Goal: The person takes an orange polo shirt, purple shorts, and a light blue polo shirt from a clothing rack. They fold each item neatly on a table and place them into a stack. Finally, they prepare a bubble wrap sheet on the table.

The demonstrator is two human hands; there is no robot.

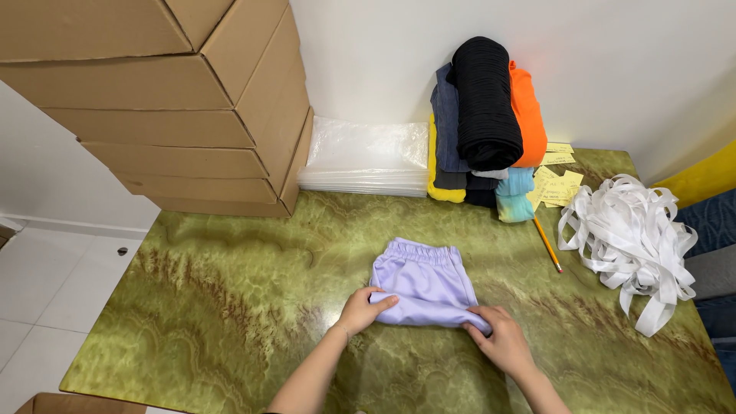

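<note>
The lilac shorts lie folded mid-tabletop, waistband pointing away toward the wall, long axis running near to far. The left hand pinches the near left corner and the right hand grips the near right, apparently keeping the fold flat.

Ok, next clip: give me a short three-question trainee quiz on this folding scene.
1. True or false: both hands grip the near edge of the lilac shorts.
2. Which lies nearest the white ribbon pile? A) pencil B) cardboard boxes C) plastic bags
3. What sits on top of the folded clothes stack?

Key: 1. True: left hand and right hand each pinch a corner. 2. A. 3. A black rolled garment.
</note>
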